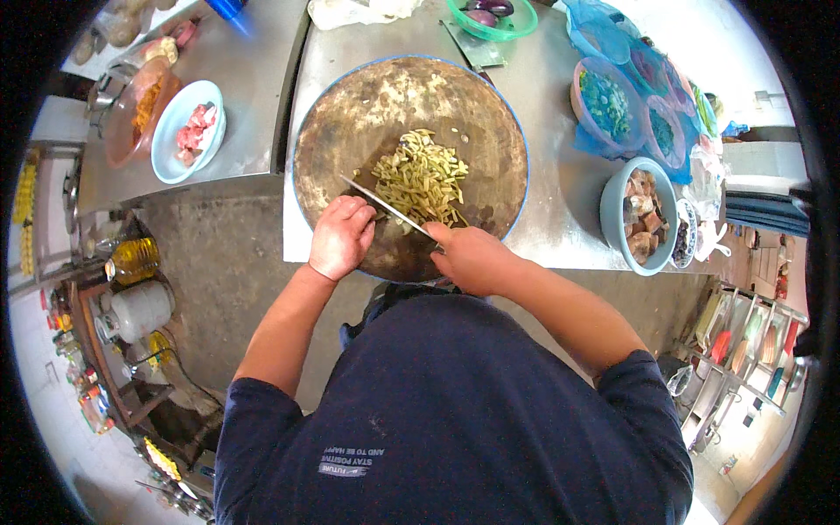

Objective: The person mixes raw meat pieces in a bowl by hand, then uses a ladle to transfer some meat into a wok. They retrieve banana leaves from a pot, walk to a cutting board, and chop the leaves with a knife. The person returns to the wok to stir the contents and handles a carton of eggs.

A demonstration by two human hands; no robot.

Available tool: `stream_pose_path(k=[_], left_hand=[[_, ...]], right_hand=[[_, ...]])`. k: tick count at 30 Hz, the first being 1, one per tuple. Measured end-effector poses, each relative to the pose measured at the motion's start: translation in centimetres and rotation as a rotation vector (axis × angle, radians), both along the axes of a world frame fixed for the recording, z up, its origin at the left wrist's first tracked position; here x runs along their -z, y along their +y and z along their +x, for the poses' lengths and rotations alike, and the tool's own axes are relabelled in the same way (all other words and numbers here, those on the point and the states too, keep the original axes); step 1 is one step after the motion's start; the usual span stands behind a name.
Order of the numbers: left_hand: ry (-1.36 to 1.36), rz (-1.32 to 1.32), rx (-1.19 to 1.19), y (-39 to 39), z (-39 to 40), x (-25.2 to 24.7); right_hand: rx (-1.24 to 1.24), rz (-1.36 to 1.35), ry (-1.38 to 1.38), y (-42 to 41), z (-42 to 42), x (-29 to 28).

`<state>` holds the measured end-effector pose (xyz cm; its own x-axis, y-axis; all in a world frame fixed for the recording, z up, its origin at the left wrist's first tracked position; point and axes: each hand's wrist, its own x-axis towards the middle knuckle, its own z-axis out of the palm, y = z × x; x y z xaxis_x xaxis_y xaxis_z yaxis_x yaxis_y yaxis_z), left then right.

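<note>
A round wooden chopping board (pixel 354 125) with a blue rim lies on the steel table (pixel 545 190). My right hand (pixel 469 256) is closed around the handle of a knife (pixel 387 205), whose blade points up and to the left across the board, its edge seen nearly end-on. My left hand (pixel 342 236) rests on the board's near left part, fingers curled beside the blade; whether something lies under the fingers is hidden. A heap of green vegetable strips (pixel 420 174) lies just beyond the blade, at the board's middle.
Right of the board stand a blue bowl of brown chunks (pixel 646 223) and a bowl of chopped greens (pixel 602 105). A cleaver (pixel 474 47) and a green basket (pixel 518 26) with eggplants lie beyond. On the left table stand a light blue bowl (pixel 167 144) of raw meat and a pinkish bowl (pixel 121 125).
</note>
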<state>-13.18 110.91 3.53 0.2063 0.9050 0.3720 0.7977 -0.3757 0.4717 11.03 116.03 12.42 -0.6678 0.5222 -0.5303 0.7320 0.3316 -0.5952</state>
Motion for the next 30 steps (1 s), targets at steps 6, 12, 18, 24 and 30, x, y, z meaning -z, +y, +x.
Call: stream_pose_path(k=[6, 12, 18, 24, 30], left_hand=[[-0.006, -0.033, 0.002, -0.5, -0.1, 0.3], [0.032, -0.009, -0.021, -1.0, 0.3, -0.5], [0.003, -0.046, -0.007, -1.6, -0.4, 0.1], [0.035, -0.018, -0.043, -1.6, -0.2, 0.2], [0.014, -0.032, -0.025, -1.8, -0.4, -0.2]], right_hand=[[0.03, -0.036, -0.003, -0.9, 0.1, 0.7], [-0.003, -0.006, 0.005, -0.3, 0.1, -1.2], [0.014, -0.005, -0.013, -1.1, -0.3, 1.3], [0.003, 0.089, 0.039, -0.9, 0.4, -0.9], [0.008, -0.068, -0.04, -0.7, -0.5, 0.6]])
